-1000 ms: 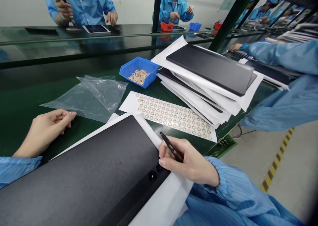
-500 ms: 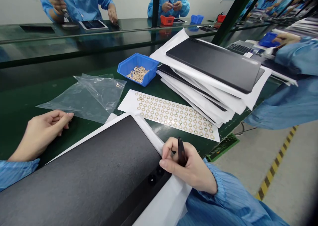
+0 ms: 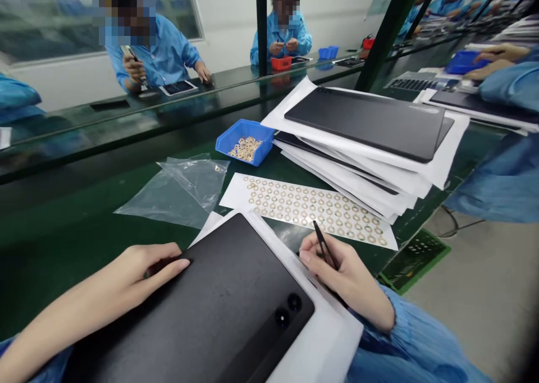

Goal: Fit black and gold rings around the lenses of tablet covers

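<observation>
A black tablet back cover [image 3: 219, 299] with two camera holes lies on white paper [image 3: 320, 338] in front of me. My left hand [image 3: 143, 273] rests on the cover's far left corner, fingers loosely curled with the fingertips on its surface. My right hand [image 3: 343, 273] is closed around black tweezers [image 3: 323, 245], whose tip points at a white sheet of small gold rings [image 3: 311, 209] just beyond the cover.
A blue bin of rings [image 3: 244, 141] and an empty plastic bag [image 3: 181, 189] lie behind on the green bench. A stack of black covers between paper sheets [image 3: 370, 141] is at the right. Co-workers in blue coats sit opposite and at my right.
My left hand moved from the green bench onto the cover's corner. My right hand lifted off the cover's edge and swung the tweezers toward the ring sheet. The view rose.
</observation>
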